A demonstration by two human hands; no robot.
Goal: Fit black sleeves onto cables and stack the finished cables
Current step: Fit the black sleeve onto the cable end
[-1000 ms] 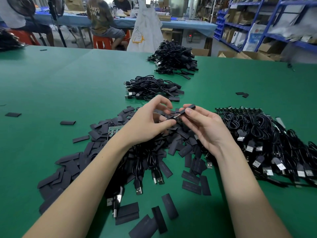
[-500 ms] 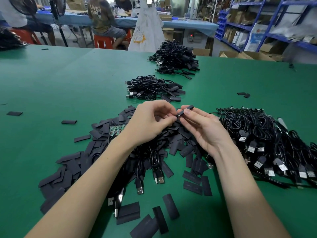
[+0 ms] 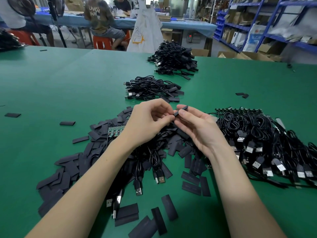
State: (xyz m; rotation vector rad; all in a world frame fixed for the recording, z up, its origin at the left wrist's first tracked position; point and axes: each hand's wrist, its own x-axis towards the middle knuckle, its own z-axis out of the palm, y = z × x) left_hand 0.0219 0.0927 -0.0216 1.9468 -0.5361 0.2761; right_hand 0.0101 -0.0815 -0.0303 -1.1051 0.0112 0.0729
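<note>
My right hand [image 3: 197, 127] pinches a black sleeve [image 3: 181, 110] between thumb and fingers, above the middle of the table. My left hand [image 3: 147, 122] meets it from the left, its fingertips pinching the sleeve's near end; what they hold there is hidden. Under both hands lies a heap of loose flat black sleeves [image 3: 72, 165] mixed with black USB cables [image 3: 154, 162]. A row of unsleeved cables [image 3: 267, 140] lies to the right. Two stacks of sleeved cables sit beyond the hands: a near stack [image 3: 151, 88] and a far stack [image 3: 173, 59].
The green table [image 3: 60, 83] carries stray sleeves at the left [image 3: 12, 115] and right [image 3: 242, 95]. A small green circuit board [image 3: 115, 131] peeks from the heap. People sit on red stools [image 3: 103, 42] at a blue table behind; shelving [image 3: 257, 23] stands at the right.
Both hands have risen slightly and drawn together; the left fingertips have closed on the near end of the sleeve held by the right hand.
</note>
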